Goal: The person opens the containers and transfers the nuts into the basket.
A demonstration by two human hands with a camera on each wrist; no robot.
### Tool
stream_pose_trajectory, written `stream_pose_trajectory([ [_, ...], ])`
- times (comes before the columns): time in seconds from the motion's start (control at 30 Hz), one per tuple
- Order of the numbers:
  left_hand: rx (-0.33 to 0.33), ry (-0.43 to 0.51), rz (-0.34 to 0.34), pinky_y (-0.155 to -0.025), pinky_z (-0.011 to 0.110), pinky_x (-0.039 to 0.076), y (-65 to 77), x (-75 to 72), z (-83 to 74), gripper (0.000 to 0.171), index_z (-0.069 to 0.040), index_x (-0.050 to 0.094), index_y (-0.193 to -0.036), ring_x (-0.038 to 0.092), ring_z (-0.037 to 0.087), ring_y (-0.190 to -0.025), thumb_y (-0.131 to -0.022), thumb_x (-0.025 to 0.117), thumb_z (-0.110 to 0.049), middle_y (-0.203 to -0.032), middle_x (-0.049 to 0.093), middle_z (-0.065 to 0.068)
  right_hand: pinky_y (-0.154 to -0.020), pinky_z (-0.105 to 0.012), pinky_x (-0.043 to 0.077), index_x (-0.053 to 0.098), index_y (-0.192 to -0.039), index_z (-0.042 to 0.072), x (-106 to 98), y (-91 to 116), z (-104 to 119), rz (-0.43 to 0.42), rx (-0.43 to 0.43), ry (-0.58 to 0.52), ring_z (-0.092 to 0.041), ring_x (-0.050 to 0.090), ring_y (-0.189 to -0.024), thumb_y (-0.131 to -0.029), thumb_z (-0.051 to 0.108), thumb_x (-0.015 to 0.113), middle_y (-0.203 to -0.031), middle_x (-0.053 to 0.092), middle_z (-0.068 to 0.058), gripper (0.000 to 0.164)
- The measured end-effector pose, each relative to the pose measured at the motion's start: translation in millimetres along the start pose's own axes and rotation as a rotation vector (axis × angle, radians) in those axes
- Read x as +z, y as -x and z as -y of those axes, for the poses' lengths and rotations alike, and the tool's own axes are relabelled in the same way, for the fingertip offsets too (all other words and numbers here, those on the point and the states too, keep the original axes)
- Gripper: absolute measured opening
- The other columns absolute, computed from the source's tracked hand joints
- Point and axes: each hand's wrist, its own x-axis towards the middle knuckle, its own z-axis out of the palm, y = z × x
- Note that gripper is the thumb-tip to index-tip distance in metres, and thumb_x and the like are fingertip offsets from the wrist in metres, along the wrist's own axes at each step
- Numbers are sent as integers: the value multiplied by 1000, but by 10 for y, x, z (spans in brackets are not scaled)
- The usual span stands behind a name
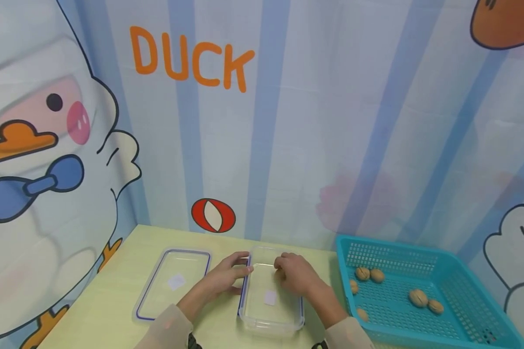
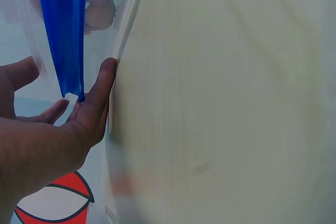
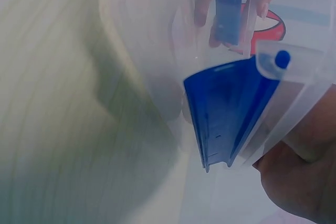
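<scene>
A clear plastic food container (image 1: 271, 320) with blue side latches stands uncovered on the table, a small white label (image 1: 270, 297) at its bottom. My left hand (image 1: 228, 275) holds its left wall, thumb at the rim and the other fingers outside beside the blue latch (image 2: 64, 40). From the right, my right hand (image 1: 298, 274) reaches over the rim, its fingers curled and pointing down into the far part. Through the clear wall, the left wrist view shows a rounded brownish shape at those fingertips; whether it is a fingertip or something held is unclear.
Left of the container lies its clear lid (image 1: 160, 293) with a blue seal. On the right stands a turquoise basket (image 1: 463, 264) with several walnuts (image 1: 417, 297) in it. A duck-printed curtain (image 1: 305, 121) hangs behind the pale yellow table (image 1: 87, 315).
</scene>
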Motion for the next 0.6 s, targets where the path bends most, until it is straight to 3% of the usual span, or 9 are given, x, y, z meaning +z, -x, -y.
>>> stream_pose_trajectory([
  [0.27,-2,10,-1,-91,57,61,1,16,-7,66,-2,38,-160,55,44,-133,-105,68,-23,-159,40,29,-79,-42,58,73,-96,3,-18,3,8,-16,13,-78,-25,65,-84,-87,-2,77,-89,65,-5,11],
  [0.6,-8,-1,-9,-91,58,61,-18,11,19,67,-2,37,-160,54,45,-135,-105,68,-24,-159,41,29,-83,-38,63,72,-109,2,-197,78,53,-31,48,-410,-23,70,-93,-92,3,78,-103,70,-6,18],
])
